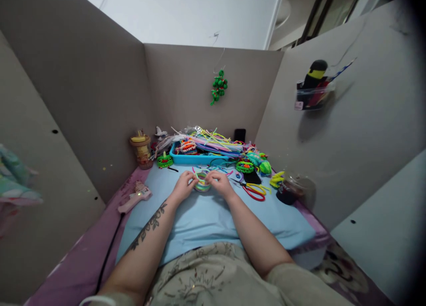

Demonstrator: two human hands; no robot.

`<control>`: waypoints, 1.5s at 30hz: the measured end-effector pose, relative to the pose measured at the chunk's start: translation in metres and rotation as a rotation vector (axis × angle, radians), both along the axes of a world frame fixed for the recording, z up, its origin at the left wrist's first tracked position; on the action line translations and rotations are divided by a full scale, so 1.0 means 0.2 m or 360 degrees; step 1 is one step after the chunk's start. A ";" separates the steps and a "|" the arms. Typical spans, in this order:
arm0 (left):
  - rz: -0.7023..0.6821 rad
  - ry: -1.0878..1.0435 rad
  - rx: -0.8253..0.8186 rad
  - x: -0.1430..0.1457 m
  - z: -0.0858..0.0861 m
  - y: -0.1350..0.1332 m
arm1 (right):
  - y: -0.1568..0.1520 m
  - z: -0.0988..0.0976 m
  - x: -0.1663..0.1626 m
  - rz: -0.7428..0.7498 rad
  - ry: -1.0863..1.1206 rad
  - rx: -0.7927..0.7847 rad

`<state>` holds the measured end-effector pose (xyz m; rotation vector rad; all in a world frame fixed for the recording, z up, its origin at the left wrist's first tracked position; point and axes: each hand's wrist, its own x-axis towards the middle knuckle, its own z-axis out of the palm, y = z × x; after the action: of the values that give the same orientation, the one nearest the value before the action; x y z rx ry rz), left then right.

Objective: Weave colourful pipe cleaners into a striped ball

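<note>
A small ring of coiled pastel pipe cleaners (202, 187) is between my hands, just above the blue cloth (206, 217). My left hand (185, 185) pinches its left side, where a green and pink pipe cleaner end sticks up. On the opposite side, my right hand (219, 182) has its fingers closed on the rim. Red-handled scissors (255, 193) lie to the right of my right hand, with yellow pipe cleaner pieces beside them. Beyond my hands is a blue tray (199, 160) heaped with loose pipe cleaners (213, 142).
A pink glue gun (136, 198) with a black cord lies at left, near a lidded cup (141, 153). Green fuzzy figures (164, 160) flank the tray. At right stands a dark drink cup (289, 191). Grey panels enclose the table; a clear holder (313, 97) hangs on the right one.
</note>
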<state>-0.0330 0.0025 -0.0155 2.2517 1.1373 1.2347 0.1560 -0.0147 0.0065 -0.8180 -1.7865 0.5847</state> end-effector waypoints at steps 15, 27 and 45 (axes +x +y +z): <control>0.0143 0.0065 0.0082 0.02 -0.01 0.00 | 0.01 -0.06 -0.07 -0.0400 -0.0436 0.0284; 0.0095 -0.0090 0.0079 0.00 0.00 0.01 | 0.04 -0.08 -0.10 -0.0322 -0.0244 -0.0180; 0.0419 -0.0016 0.0411 0.03 0.01 -0.03 | 0.05 -0.10 -0.11 -0.0419 -0.0232 -0.0218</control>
<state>-0.0271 -0.0034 -0.0132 2.3276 1.3749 1.5735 0.1346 -0.0040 -0.0132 -1.1952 -1.7454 0.4870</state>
